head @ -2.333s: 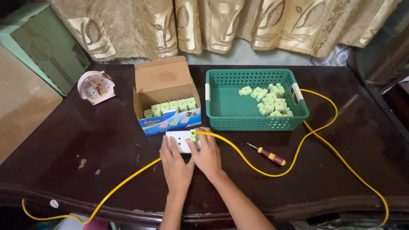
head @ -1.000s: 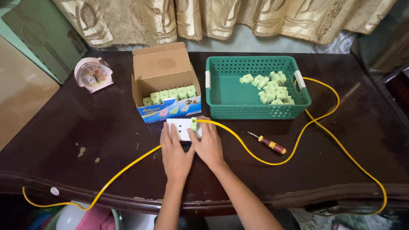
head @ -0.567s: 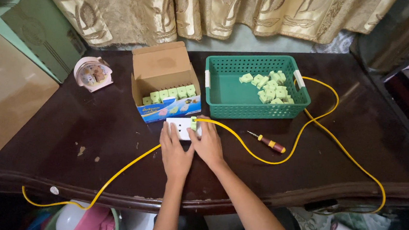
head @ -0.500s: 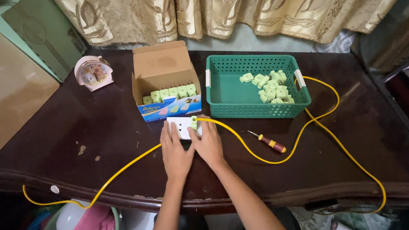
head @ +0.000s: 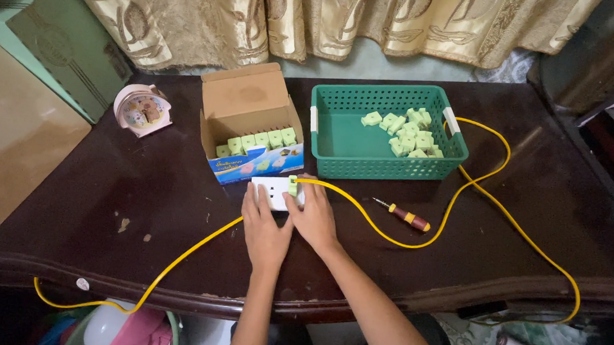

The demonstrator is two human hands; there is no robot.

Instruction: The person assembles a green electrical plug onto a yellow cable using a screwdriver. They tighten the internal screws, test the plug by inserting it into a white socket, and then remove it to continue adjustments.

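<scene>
My left hand [head: 265, 224] and right hand [head: 312, 217] lie flat, pressing on the white socket block [head: 273, 191] (yellow cable [head: 418, 243] attached), just before the cardboard box [head: 248, 128] on the surface [head: 137, 203].

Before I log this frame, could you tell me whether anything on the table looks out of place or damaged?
Mostly tidy. The yellow cable sprawls in loops across the table and hangs over its front edge. Pale specks mark the wood at the left. Both hands rest on the white socket block.
</scene>
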